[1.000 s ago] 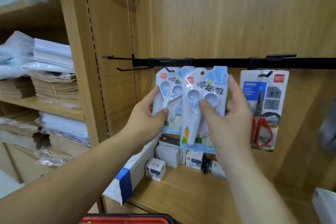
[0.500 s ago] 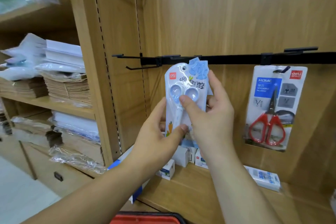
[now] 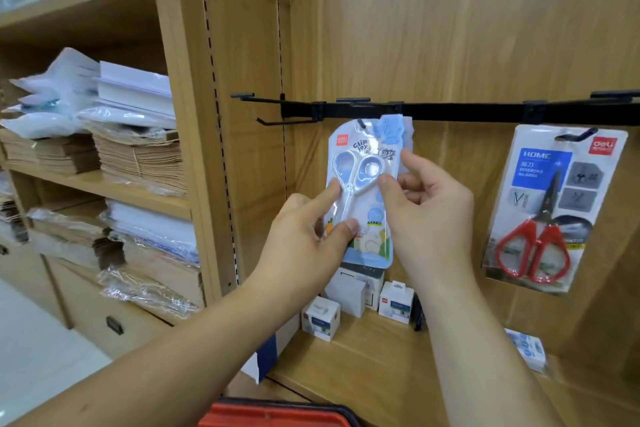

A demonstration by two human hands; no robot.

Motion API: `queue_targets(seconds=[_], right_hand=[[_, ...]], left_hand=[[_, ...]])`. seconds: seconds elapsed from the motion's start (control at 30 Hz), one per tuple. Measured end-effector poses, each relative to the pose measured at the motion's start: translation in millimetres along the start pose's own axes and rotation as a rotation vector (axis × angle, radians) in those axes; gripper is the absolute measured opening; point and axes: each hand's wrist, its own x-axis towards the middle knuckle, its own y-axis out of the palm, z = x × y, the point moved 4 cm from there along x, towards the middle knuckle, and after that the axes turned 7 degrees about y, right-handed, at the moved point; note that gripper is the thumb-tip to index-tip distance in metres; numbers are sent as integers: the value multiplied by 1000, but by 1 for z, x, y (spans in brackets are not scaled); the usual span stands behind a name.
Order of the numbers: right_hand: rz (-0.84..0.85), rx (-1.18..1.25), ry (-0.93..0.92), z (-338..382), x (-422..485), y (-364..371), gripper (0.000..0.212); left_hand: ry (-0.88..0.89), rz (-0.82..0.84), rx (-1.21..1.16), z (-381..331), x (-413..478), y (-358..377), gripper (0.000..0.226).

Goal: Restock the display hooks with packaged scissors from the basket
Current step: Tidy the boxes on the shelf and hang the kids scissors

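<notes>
A pack of blue-and-white child scissors (image 3: 356, 184) hangs on a hook under the black display rail (image 3: 450, 112), with another like pack close behind it. My left hand (image 3: 304, 246) pinches the pack's lower left edge between thumb and forefinger. My right hand (image 3: 426, 215) pinches its right edge near the scissor handles. A pack of red-handled scissors (image 3: 547, 208) hangs on a hook further right. An empty black hook (image 3: 273, 121) juts out at the rail's left end. The red basket (image 3: 277, 414) shows only its rim at the bottom edge.
Small white boxes (image 3: 320, 319) stand on the wooden shelf (image 3: 381, 374) below the rail. To the left, separate shelves hold stacked brown paper (image 3: 138, 159) and wrapped white paper (image 3: 131, 94). A flat blue-and-white pack (image 3: 528, 350) lies on the shelf at right.
The two blue packs, held side by side a second ago, now hang one behind the other on the hook. My view has shifted so the rail sits further right.
</notes>
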Motion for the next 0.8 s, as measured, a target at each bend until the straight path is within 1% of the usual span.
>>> queue_targets(seconds=[0.1,0.23,0.3,0.37,0.47,0.53,0.6,0.7,0.8], right_hand=[[11,-109,6,-8,1,-3,29],[-22,-235,12,-19,3,-5,30],[-18,-297,-5,-20,0,-6,28],[19,-348,-8,-22,-6,-6,27],[75,-408,10,-26,-22,-4,24],[117,-451,17,-31,-41,0,21],[182,-483,33,-40,-67,8,22],[344,-557,50,-59,-112,26,28],[574,-647,104,-89,-167,45,18]], left_hand=[[-5,0,65,4,16,4,64],[-18,39,114,15,34,16,68],[-27,59,72,22,30,19,68],[-45,78,19,26,15,14,62],[-77,95,13,37,-25,-5,53],[-129,115,19,47,-65,-22,39],[-217,116,-7,65,-111,-41,22],[-327,104,9,96,-175,-65,20],[-333,194,144,120,-233,-78,17]])
